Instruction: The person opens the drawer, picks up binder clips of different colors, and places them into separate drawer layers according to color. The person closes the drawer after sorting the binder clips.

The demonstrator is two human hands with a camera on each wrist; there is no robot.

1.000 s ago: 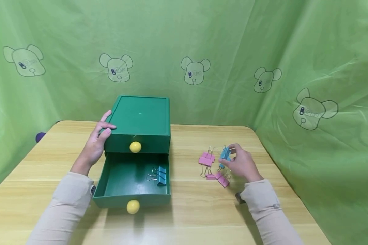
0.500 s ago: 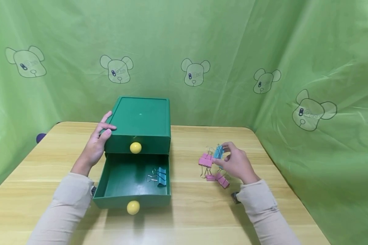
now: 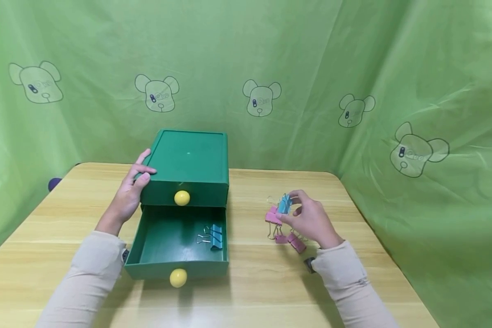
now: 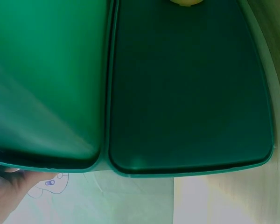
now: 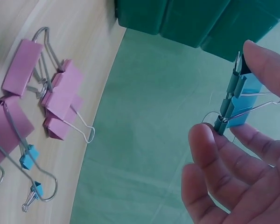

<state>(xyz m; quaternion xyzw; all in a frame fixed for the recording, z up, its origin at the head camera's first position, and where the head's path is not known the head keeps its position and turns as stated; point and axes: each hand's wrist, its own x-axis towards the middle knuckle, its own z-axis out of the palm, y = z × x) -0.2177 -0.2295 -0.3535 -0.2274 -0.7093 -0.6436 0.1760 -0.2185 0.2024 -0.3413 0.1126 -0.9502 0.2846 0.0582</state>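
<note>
My left hand (image 3: pixel 124 198) rests against the left side of a green drawer cabinet (image 3: pixel 186 157), with fingertips over its top edge. In the head view my right hand (image 3: pixel 315 222) pinches a blue binder clip (image 3: pixel 284 205) between thumb and fingers, held above the table. Pink binder clips (image 3: pixel 273 216) lie just below and left of that hand. The cabinet's lower drawer (image 3: pixel 164 239) is pulled out, and another blue binder clip (image 3: pixel 216 237) lies at its right side. From the right wrist, the held clip shows its wire handles and is away from the table.
Small blue binder clips (image 5: pixel 29 157) lie among the pink ones in the right wrist view. The upper drawer, with its yellow knob (image 3: pixel 182 198), is closed. A green curtain (image 3: pixel 295 54) with bear faces hangs behind and right of the wooden table (image 3: pixel 254 287).
My right hand has moved left with the blue binder clip, from beside the pink clips to over them. The left hand stays on the cabinet.
</note>
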